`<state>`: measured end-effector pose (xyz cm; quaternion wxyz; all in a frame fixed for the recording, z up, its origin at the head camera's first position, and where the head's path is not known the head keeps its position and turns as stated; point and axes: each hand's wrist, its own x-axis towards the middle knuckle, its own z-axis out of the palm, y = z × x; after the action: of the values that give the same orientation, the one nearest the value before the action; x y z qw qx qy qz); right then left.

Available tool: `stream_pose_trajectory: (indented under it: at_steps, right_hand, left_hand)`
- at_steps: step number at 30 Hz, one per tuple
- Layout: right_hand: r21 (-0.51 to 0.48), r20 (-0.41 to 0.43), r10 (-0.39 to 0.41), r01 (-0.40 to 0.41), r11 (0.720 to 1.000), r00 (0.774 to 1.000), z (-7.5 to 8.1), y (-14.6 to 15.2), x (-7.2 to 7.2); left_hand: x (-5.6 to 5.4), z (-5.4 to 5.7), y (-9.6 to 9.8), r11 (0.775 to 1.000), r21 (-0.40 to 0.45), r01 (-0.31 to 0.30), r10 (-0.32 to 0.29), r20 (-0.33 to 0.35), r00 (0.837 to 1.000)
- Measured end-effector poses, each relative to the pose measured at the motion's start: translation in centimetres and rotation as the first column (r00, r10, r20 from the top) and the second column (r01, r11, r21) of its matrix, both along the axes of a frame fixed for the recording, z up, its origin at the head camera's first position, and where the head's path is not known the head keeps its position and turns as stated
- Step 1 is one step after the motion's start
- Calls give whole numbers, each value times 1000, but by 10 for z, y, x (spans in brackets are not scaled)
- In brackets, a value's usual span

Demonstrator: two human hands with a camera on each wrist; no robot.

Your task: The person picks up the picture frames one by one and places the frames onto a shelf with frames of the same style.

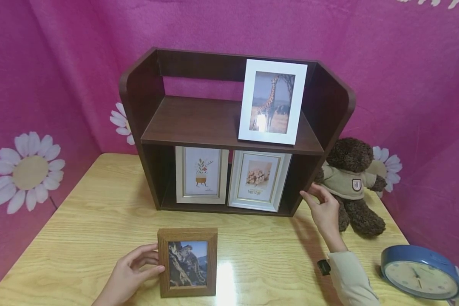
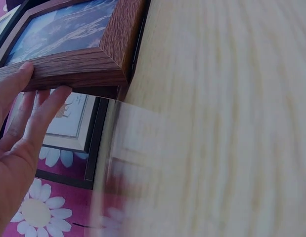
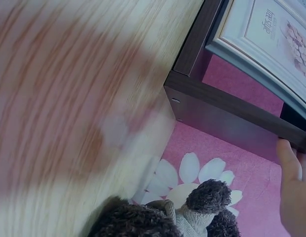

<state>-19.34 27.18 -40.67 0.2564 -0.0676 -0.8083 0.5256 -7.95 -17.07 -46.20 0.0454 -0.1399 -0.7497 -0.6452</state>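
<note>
My left hand (image 1: 131,270) holds a brown wooden photo frame (image 1: 187,293) by its left side, thumb on the front and fingers behind. The frame shows an animal on rocks and is close over the table in front of a dark brown two-tier shelf (image 1: 199,121). Seen from the left wrist, the thumb lies along the frame's wooden border (image 2: 83,74). My right hand (image 1: 325,212) grips the front edge of the shelf's right side panel, low down, beside the teddy bear. In the right wrist view, fingers meet that panel (image 3: 232,106) from its outer side.
A white giraffe frame (image 1: 272,138) stands on the upper tier. Below stand a plant-picture frame (image 1: 200,199) and a flower-picture frame (image 1: 252,204). A brown teddy bear (image 1: 346,182) sits right of the shelf. A blue clock (image 1: 420,272) lies at the table's right.
</note>
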Motion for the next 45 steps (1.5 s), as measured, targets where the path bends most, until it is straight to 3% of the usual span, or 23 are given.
stream_pose_trajectory:
  at_steps: [11,22,32,39,45]
  right_hand:
    - [26,30,-8,7,1000,1000,-7,5,-3]
    - [12,2,-1,1,1000,1000,-7,4,-3]
    - [-4,-7,7,-7,1000,1000,-7,4,-4]
    - [-3,9,-12,13,1000,1000,-5,2,-4]
    - [-24,-3,-14,14,1000,1000,-5,2,-4]
  left_hand:
    - [-3,0,-2,997,50,55,-53,-46,998]
    - [-6,0,-2,986,107,129,-120,-85,989]
    - [-6,3,1,991,93,92,-86,-68,994]
    - [-6,14,4,992,117,49,-46,-26,999]
    - [-13,24,4,990,122,68,-53,-126,991]
